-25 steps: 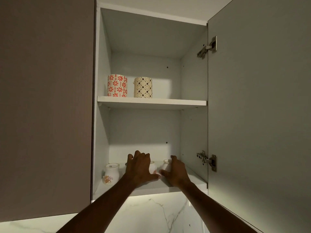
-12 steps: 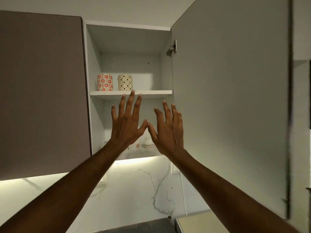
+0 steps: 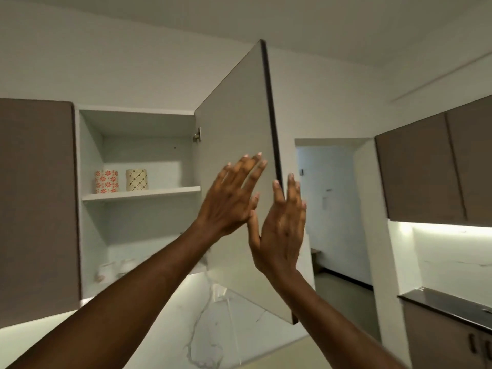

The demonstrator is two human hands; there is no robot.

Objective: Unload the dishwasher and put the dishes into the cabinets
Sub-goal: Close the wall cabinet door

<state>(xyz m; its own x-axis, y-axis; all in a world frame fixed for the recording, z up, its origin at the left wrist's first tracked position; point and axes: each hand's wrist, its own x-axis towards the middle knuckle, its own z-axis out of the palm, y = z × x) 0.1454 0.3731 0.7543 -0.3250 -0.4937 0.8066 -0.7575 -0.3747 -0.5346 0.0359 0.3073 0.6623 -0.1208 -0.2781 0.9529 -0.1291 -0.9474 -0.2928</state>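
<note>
Two hands are raised in front of the open wall cabinet (image 3: 138,198), and nothing is held in either grip: the fingers of both are spread and nearly straight. The left hand (image 3: 230,202) is seen against the inner face of the swung-out cabinet door (image 3: 234,123), though whether it is touching the panel cannot be told. The right hand (image 3: 282,227) is held just beside it, near the door's dark free edge, with its fingertips (image 3: 291,179) reaching past that edge; contact cannot be told there either. The two thumbs are close together, almost meeting. Inside the cabinet, two patterned mugs are set side by side on the upper shelf (image 3: 159,191): a white mug with red flowers (image 3: 106,181) at the left and a cream mug with a dark lattice print (image 3: 136,179) just to its right. On the bottom shelf, blurred pale cups (image 3: 113,269) are partly hidden behind the left forearm. A closed brown door (image 3: 37,209) is fitted to the left of the cabinet. A lit marble backsplash (image 3: 207,328) is seen below, and a doorway (image 3: 330,203) and more brown cabinets (image 3: 436,166) lie to the right.
</note>
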